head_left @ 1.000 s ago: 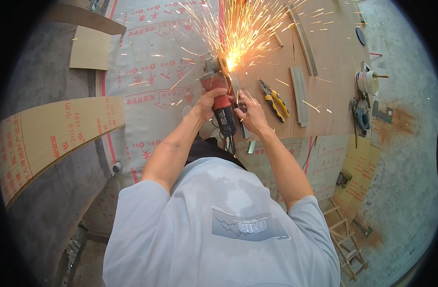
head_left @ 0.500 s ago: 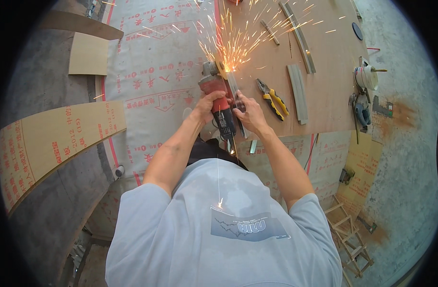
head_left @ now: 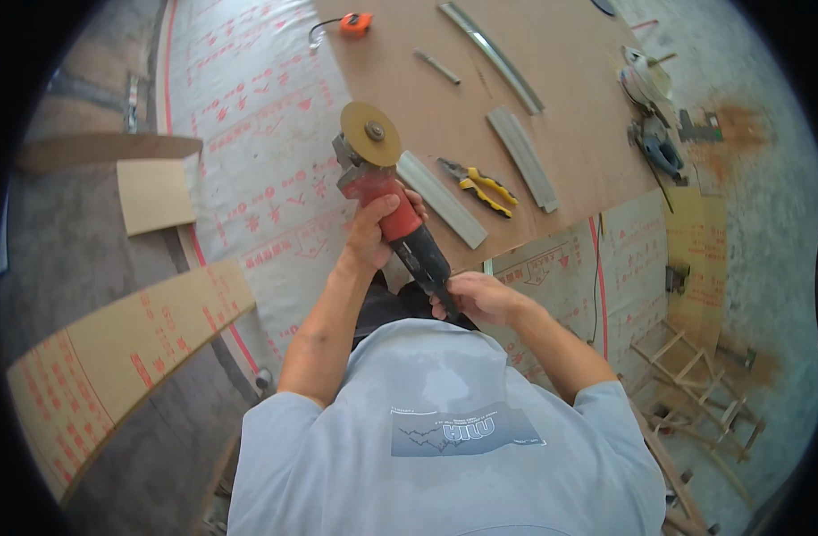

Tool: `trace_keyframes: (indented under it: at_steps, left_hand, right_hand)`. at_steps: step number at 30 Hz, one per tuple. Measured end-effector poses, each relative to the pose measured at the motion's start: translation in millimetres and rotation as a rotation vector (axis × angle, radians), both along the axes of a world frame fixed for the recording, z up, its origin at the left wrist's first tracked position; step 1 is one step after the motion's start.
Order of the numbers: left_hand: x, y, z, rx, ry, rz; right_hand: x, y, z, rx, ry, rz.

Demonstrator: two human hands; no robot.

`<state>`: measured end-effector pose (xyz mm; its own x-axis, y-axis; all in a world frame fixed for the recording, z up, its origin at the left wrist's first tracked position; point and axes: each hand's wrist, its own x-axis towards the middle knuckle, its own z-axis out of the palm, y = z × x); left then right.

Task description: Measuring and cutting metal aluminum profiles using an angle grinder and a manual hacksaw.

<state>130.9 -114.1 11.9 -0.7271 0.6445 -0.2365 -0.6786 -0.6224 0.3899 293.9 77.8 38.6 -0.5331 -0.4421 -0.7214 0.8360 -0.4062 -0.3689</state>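
Note:
My left hand (head_left: 378,230) is wrapped round the red body of an angle grinder (head_left: 412,239), its yellowish cutting disc (head_left: 359,130) facing up at the far end. My right hand (head_left: 482,297) is closed on the grinder's black rear end, by the cord. No sparks fly from the disc. Just right of the grinder, a grey metal profile strip (head_left: 444,202) lies on the brown board table (head_left: 570,154). Beside that strip rest pliers (head_left: 478,187) with yellow and black handles.
Two more metal strips, a shorter one (head_left: 522,159) and a longer one (head_left: 494,57), lie on the table with a pen-like rod (head_left: 437,66). An orange tape measure (head_left: 355,25) sits at the back. A power tool (head_left: 661,150) and a white bucket (head_left: 648,80) stand at right.
The sparks have stopped, and the grinder has come away from the metal strip, its disc turned upward. My right hand has let go of the strip and moved to the grinder's rear end.

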Motion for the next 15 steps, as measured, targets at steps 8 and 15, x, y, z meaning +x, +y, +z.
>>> trace_keyframes:
  at_steps: [8, 15]
  left_hand:
    - [23, 104, 20, -0.07, 0.102, -0.284]
    - [46, 173, 39, -0.105, -0.043, -0.398]
  right_hand:
    - [70, 32, 26, 0.107, -0.044, -0.449]
    - [107, 62, 43, 0.148, 0.071, -0.681]
